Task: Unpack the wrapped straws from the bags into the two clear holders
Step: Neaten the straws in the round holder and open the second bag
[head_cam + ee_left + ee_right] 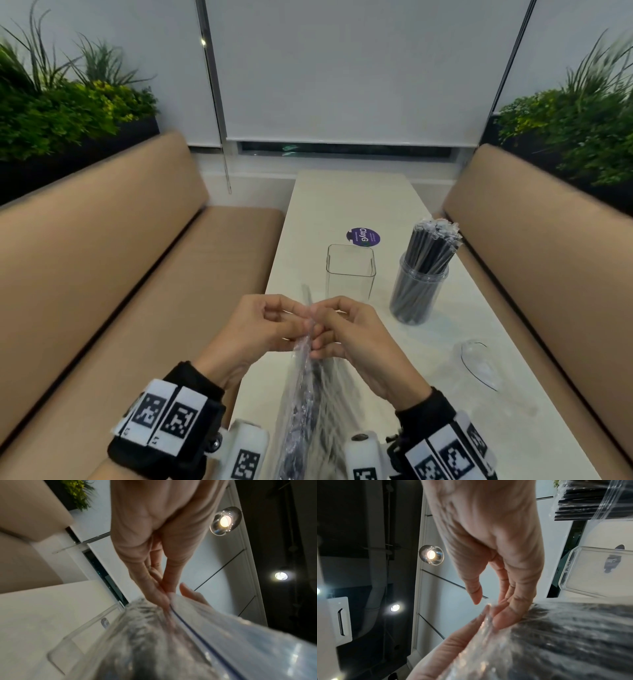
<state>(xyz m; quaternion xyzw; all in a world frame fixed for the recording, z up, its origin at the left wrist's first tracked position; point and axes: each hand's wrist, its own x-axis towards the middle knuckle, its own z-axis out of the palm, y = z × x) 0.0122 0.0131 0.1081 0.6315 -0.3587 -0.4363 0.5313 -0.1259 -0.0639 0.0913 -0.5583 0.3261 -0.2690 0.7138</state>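
Note:
A clear zip bag (308, 404) full of black wrapped straws stands on end in front of me, over the near edge of the white table (356, 202). My left hand (274, 325) and right hand (346, 329) both pinch its top edge, one on each side. The bag (171, 642) fills the left wrist view, its blue zip line showing. In the right wrist view my fingers (501, 616) pinch the bag's rim (488, 616). A square clear holder (350, 270) stands empty just beyond my hands. A round clear holder (419, 291) to its right is packed with black wrapped straws (433, 246).
An empty clear bag (479, 363) lies flat on the table at the right. A purple round sticker (363, 236) sits behind the square holder. Tan bench seats (120, 240) flank the table, with plants (61, 113) behind them.

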